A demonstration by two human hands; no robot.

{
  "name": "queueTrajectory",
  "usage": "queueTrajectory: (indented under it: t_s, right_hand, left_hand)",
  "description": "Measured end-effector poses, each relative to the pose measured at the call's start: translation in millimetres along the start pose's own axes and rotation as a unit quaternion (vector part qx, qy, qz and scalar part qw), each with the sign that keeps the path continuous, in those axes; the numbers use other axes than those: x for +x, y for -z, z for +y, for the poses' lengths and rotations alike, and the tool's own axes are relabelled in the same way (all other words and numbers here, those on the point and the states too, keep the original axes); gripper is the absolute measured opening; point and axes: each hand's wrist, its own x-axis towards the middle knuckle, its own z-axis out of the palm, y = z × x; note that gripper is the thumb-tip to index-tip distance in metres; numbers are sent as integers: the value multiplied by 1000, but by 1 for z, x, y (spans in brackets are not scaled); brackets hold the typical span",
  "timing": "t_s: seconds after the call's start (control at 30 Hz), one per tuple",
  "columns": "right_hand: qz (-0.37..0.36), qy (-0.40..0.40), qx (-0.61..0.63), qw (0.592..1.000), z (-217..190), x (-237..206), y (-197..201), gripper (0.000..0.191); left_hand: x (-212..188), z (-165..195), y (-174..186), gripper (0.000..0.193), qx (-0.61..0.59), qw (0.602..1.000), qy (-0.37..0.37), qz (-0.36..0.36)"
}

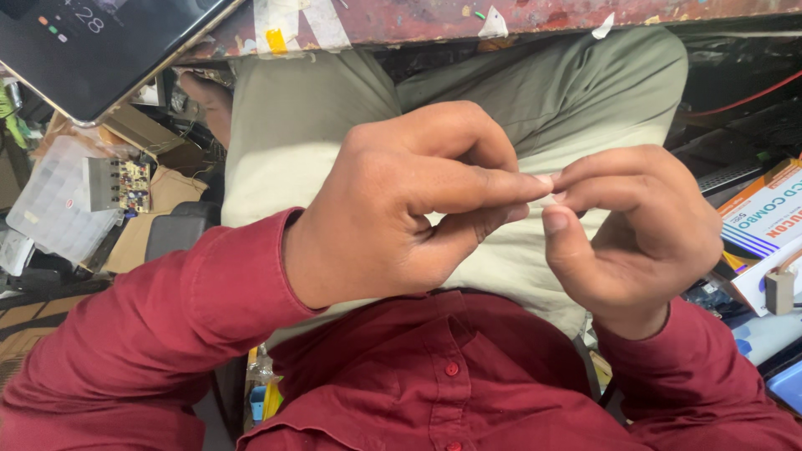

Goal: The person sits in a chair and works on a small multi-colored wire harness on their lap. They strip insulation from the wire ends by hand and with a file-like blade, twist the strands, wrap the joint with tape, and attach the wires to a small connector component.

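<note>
The fingers (pixel 510 188) of the left hand (pixel 401 200) are pressed together, thumb against forefinger, and they meet the fingertips of the right hand (pixel 639 230) over the lap; between the two pinches sits a small pale sliver (pixel 547 199), whitish and thin, mostly hidden by the tips — what it is cannot be told. Both hands are closed on it from opposite sides, the right thumb hanging a little below the pinch. It is held in the air above the light green trousers (pixel 535 108), not resting on anything. The likely trouble, as I judge it, is that so tiny a piece slips from the pinch if either hand eases or pulls unevenly; it would drop onto pale cloth of nearly its own colour, or down into the clutter beside the chair, and be hard to find. Pulling too hard could also tear or bend it. Counting outward: two hands, one sliver, two dark red sleeves (pixel 167 326) of one buttoned shirt. Beyond them — the edge of a worn, paint-flecked worktop (pixel 434 17) with one dark tablet (pixel 100 50) on it, one clear plastic compartment box (pixel 50 205), one small circuit board (pixel 129 185) beside it, and one printed cardboard box (pixel 764 221) by the right arm.
</note>
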Motion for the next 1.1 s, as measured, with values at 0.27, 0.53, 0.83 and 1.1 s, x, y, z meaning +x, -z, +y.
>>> queueTrajectory:
  t_s: [0.27,0.53,0.83,1.1]
  right_hand:
    - [-17,-17,53,998,1,3,1,10]
    - [-25,25,8,999,1,7,0,11]
    - [-42,-12,56,997,2,7,1,9]
    - [-55,-23,74,995,2,9,2,7]
  left_hand:
    - [0,-2,1,30,-20,1000,10,-8]
    - [0,-1,4,30,-36,999,24,-16]
    - [0,-1,3,25,-28,999,11,-20]
    - [0,-3,2,26,-44,999,15,-23]
